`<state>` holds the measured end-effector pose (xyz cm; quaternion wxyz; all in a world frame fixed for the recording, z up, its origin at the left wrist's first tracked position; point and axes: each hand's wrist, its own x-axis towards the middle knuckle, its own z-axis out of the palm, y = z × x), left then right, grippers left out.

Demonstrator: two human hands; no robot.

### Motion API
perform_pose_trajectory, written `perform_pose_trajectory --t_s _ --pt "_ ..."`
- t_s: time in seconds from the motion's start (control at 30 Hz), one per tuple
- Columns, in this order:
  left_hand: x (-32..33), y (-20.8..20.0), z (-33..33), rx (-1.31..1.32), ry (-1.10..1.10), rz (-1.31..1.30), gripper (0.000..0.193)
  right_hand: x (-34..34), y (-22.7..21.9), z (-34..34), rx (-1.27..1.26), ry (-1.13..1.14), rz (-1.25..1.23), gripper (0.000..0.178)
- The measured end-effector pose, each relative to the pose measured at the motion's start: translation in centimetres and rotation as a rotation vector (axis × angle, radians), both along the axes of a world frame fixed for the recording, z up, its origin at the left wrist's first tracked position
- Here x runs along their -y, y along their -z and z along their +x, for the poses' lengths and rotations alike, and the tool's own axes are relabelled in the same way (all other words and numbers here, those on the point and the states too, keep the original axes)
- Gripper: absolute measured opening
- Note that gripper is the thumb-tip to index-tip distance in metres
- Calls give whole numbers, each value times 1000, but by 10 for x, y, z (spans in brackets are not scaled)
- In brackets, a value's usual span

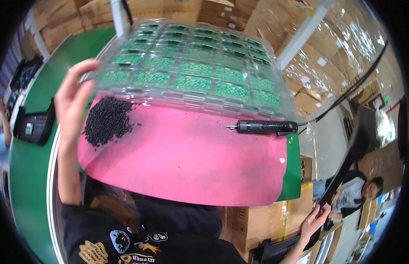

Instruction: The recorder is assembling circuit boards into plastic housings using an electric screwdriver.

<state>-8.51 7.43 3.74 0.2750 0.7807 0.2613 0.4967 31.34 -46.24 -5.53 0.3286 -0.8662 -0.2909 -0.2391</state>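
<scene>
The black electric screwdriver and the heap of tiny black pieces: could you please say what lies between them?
The head view shows flat pink mat, with some stray black pieces near the heap.

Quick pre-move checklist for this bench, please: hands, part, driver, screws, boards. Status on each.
1. Right hand gripping the black part: ok, fingers close on its lower end.
2. Left hand free: ok, raised beside the clear tray, fingers apart, apparently empty though blurred.
3. Electric screwdriver lying down: ok, on the upper right of the pink mat, bit pointing left.
4. Small black screws contained: not ok, loosely heaped at the mat's upper left with strays around.
5. Green circuit boards undamaged: cannot tell, too small under glare.
</scene>
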Motion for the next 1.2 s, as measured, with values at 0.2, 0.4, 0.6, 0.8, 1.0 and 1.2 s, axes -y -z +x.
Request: perform_pose_trajectory --t_s 0.2,0.4,0.6,0.8,1.0,1.2 --pt "40 -21 99 -498 645 259 47 -68 -40 -42 45 -520 -255 17" --pt "38 -3 118 -1175 769 130 31 -166 -57 -60 116 -1024 -524 30" --pt "18 -1 104 -1102 690 133 22 -237 -95 -77 -57 -1133 -854 24" --pt "10 13 106 -1061 713 143 26 -377 -116 -122 0 -1286 -436 27" --pt "16 23 107 -912 712 215 15 -531 -95 -165 -92 -1391 -293 34" --pt "19 29 107 -954 628 265 13 -594 -54 -199 166 -1218 -561 47"
